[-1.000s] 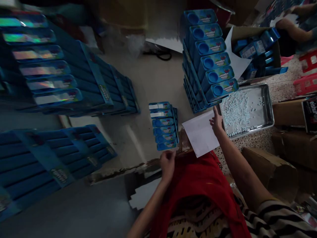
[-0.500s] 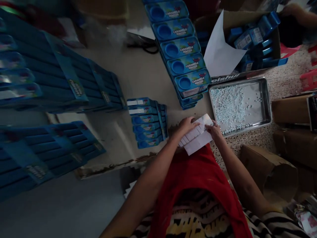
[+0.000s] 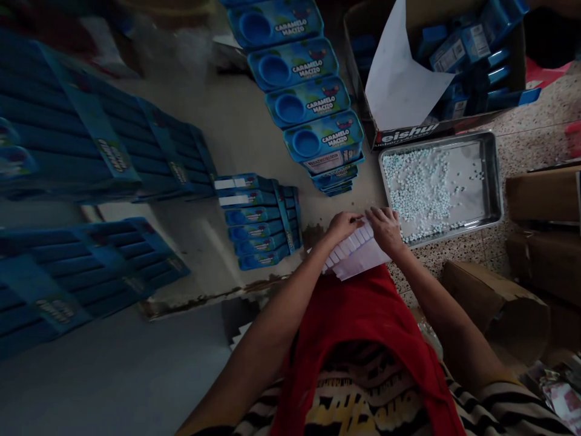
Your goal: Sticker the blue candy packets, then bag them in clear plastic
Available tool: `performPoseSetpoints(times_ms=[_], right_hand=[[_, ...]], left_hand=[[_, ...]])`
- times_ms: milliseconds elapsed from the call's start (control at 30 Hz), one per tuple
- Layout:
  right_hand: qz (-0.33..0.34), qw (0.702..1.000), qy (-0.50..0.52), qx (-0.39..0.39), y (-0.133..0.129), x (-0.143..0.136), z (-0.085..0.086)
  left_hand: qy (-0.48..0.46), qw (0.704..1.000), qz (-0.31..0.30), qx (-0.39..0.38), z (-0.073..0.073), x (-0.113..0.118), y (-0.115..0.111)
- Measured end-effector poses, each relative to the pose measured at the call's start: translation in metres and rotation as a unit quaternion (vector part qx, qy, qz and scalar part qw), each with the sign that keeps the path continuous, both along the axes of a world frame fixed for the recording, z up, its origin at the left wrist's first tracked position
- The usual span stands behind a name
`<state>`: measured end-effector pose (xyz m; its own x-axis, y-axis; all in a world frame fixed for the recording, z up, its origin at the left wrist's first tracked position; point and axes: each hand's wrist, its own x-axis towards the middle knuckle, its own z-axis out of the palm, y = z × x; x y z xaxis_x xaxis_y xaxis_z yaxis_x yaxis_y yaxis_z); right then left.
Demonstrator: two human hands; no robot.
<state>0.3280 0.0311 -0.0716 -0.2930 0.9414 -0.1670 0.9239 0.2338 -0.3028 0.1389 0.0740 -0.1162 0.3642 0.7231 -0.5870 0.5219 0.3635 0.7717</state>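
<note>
A white sheet of small labels [image 3: 362, 259] lies at the table's front edge, just before the red apron. My left hand [image 3: 344, 227] is closed on the sheet's upper left side, thumb and fingers pinched near its top. Over the sheet's right end bends my right hand [image 3: 385, 230], its fingers closed at the upper edge; their tips are partly hidden. Left of the hands stands a bundle of blue candy boxes [image 3: 261, 221], two of them with white strips on their ends. Above the hands rises a stack of blue boxes [image 3: 324, 134] printed "Caramelo Macizo".
A metal tray [image 3: 494, 181] of small pale-blue balls sits right of my hands. Behind it is a cardboard carton [image 3: 406, 134] with blue boxes and a white paper [image 3: 399, 85]. Large blue box stacks [image 3: 91, 127] fill the left. Brown cartons [image 3: 499, 303] stand at right.
My right hand has turned over and come closer to my left hand, covering the sheet's right end. The camera view has shifted slightly. The co-worker's hand at top right is mostly out of view.
</note>
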Motion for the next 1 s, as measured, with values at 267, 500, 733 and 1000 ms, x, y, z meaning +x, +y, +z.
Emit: performPoseSetpoints(times_ms=[267, 500, 733, 1000], right_hand=[[0.077, 0.997, -0.008, -0.013, -0.017, 0.004, -0.02], [0.054, 0.998, -0.006, -0.03, -0.039, 0.009, -0.008], [0.039, 0.999, -0.007, -0.002, -0.024, 0.006, 0.01], [0.093, 0.995, 0.02, -0.04, -0.02, 0.006, 0.001]], left_hand=[[-0.06, 0.996, 0.027, -0.06, 0.003, -0.012, -0.005], [-0.012, 0.999, -0.025, -0.039, 0.006, -0.02, 0.0], [0.113, 0.988, -0.102, 0.03, 0.02, -0.008, 0.006], [0.135, 0.989, -0.062, 0.014, 0.032, -0.005, 0.001]])
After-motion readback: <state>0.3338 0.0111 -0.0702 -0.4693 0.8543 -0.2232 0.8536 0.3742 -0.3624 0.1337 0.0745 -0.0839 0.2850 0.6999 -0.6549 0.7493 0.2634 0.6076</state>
